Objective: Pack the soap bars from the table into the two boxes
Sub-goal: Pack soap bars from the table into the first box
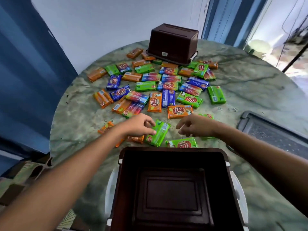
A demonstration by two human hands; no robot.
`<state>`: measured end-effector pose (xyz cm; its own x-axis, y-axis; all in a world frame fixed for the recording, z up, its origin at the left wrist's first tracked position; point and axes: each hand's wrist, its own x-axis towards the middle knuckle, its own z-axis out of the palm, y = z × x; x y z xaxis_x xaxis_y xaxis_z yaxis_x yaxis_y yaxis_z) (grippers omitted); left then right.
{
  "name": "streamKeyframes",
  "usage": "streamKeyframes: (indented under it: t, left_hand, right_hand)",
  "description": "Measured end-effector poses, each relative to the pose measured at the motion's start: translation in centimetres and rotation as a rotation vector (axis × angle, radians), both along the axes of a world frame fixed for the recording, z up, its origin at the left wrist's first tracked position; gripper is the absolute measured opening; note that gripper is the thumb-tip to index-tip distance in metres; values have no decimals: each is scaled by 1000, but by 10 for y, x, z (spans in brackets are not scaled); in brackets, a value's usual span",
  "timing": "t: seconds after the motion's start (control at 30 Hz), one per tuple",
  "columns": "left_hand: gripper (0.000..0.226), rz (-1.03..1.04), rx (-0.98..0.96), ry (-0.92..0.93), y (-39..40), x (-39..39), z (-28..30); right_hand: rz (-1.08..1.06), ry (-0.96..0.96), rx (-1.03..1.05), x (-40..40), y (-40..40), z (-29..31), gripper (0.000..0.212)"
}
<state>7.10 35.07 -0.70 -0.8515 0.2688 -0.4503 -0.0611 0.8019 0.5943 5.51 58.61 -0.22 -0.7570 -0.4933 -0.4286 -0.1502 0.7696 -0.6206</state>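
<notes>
Hidden, cropped and unreadable parts of the soap-packing table

The near brown box point(173, 189) is cut off by the bottom edge of the frame, and its far rim covers the lower part of a green soap bar point(182, 143). The left hand point(138, 125) and its forearm hide most of two orange bars point(135, 138) at centre left; the right hand point(196, 125) covers most of another green bar point(207, 116). The upturned far box point(173, 43) at upper centre overlaps several bars along its base. The grey lid point(273, 134) at right runs under the right forearm. Small print on the wrappers is too small to read, and the bright doorway at upper right is washed out.
</notes>
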Motion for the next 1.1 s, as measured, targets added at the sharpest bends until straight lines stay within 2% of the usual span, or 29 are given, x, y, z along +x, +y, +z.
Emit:
streamKeyframes:
  t: [0.07,0.17,0.23,0.3,0.4,0.5,0.57,0.67,0.73,0.83,0.97,1.1]
  left_hand:
    - [54,0,-124,39,18,-21,-19]
    - [76,-64,-363,16,37,-38,-50]
    - [79,-128,-465,12,49,-47,-65]
    - [79,-184,-531,26,63,-48,-72]
    - [78,-203,-585,16,74,-51,-78]
    - [74,-189,-545,18,74,-52,-85]
    - [74,-162,-466,47,68,-53,-89]
    - [86,-31,-213,86,56,-57,-86]
    - [94,55,-58,118,48,-62,-73]
    - [98,89,49,188,38,-63,-40]
    - [88,27,107,298,23,-46,23]
    - [82,-85,103,331,11,8,73]
  right_hand:
    - [65,82,179,-11,-12,-15,44]
    - [240,26,475,-15,-24,-42,77]
    - [381,77,680,-18,-32,-60,96]
    - [477,178,785,-16,-37,-65,107]
    - [537,207,777,-16,-45,-68,99]
    - [576,257,755,-16,-47,-75,89]
    - [555,279,736,-15,-44,-80,83]
    - [479,302,694,-12,-38,-76,82]
    - [431,334,677,-13,-36,-62,87]
    - [386,478,673,-11,-33,-26,82]
    - [373,641,609,5,-31,33,76]
    - [424,611,454,43,-23,90,61]
